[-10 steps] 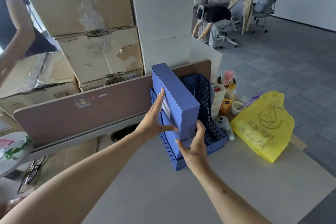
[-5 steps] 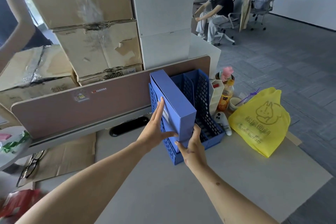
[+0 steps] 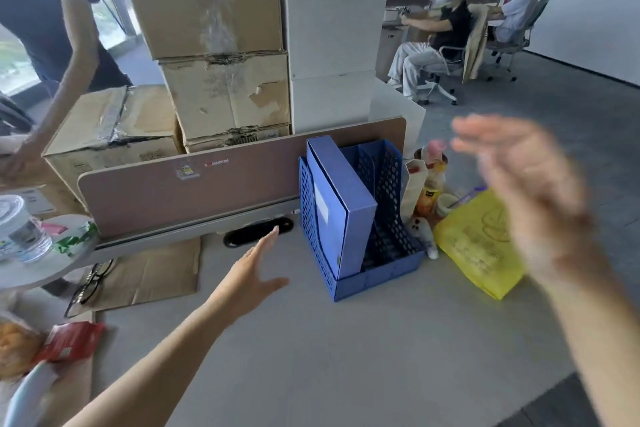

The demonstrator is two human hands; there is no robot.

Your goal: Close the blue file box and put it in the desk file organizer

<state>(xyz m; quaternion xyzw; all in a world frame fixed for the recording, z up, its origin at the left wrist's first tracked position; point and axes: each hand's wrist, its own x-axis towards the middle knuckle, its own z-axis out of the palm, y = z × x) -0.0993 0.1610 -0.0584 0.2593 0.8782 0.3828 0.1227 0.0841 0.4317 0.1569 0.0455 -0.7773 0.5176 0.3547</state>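
**Box seated, both hands off**

Half a second ago both hands were pressed to the box, easing it down into the organizer. Now they have let go and drawn back. The left hand (image 3: 251, 279) hovers with fingers spread, holding nothing, left of the organizer (image 3: 388, 270) and apart from it. The right hand (image 3: 530, 198) is raised near the camera, badly blurred; it appears spread and empty too.

The box (image 3: 341, 204) stands closed in the organizer's leftmost slot, leaning slightly back, its lower edge inside the front lip. With the lid shut and the box standing unsupported, the task looks finished; nothing remains but to clear the arms away.

Count: one blue box, one organizer with at least two slots free to the box's right, two hands. On the tabletop (image 3: 346, 357) beside the organizer sit one yellow bag (image 3: 481, 243) and a small cluster of bottles whose number I cannot make out.
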